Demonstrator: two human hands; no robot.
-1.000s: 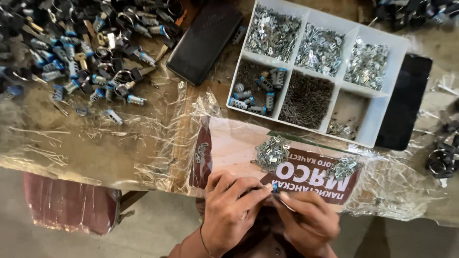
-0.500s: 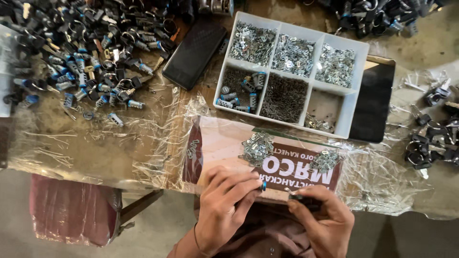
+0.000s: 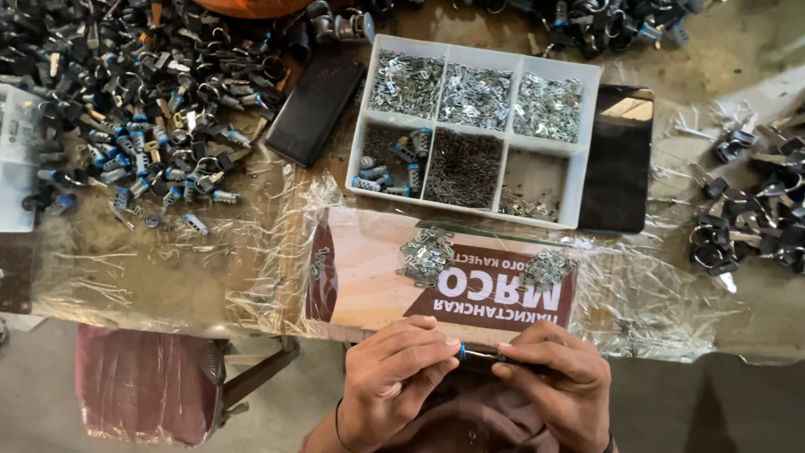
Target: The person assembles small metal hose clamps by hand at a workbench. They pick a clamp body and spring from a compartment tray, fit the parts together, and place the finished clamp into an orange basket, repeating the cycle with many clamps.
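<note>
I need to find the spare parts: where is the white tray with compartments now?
In the head view, the white compartment tray sits at upper centre of the table, between a black phone on its left and a dark tablet on its right.

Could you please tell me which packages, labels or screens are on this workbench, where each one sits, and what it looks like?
Printed sheet: flat under clear plastic wrap, front centre above both hands; rectangular, pale peach with dark maroon panels and white lettering.
Left dark device: left of the white compartment tray, lying tilted; black rectangle, screen off.
Right dark device: against the tray's right side; glossy black rectangle reflecting light.
</note>
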